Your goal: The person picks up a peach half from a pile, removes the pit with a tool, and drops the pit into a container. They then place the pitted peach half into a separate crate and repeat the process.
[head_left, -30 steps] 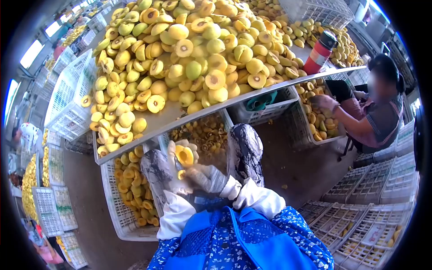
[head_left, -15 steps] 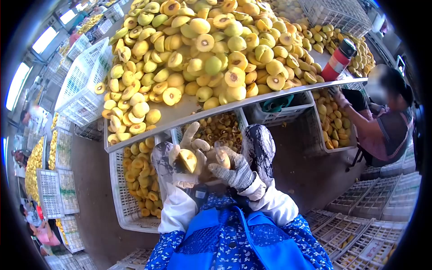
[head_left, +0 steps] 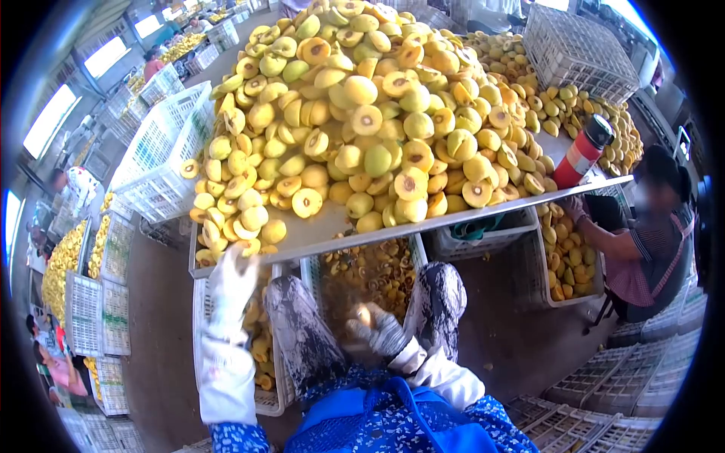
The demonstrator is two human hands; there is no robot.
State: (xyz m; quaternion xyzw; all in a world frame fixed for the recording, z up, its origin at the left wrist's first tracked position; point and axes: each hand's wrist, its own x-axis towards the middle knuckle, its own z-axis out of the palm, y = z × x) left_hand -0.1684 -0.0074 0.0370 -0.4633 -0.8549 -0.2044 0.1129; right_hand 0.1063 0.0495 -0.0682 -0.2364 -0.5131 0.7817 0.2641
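Observation:
My left hand (head_left: 232, 283), in a pale glove and blurred, reaches to the front left edge of the metal table (head_left: 317, 240). Its fingers look apart, close to the yellow peach halves (head_left: 273, 231) there, and no fruit shows in them. Over my lap, my right hand (head_left: 384, 334), in a grey and white glove, is closed around a small tan-yellow thing (head_left: 364, 314); the fingers hide most of it. Below the table, between my knees, a white crate (head_left: 420, 260) holds fruit scraps (head_left: 370, 272).
A large heap of peach halves (head_left: 362, 121) covers the table. A red flask (head_left: 580, 155) stands near its right front edge. A crate of halves (head_left: 281, 381) is beside my left leg. At right sits a co-worker (head_left: 657, 241) by another fruit crate (head_left: 563, 300). Stacked crates (head_left: 604, 377) stand behind.
My left hand has moved left and forward from my lap to the table edge, and the peach half it held is gone from it. My right hand has lowered slightly. The view has shifted.

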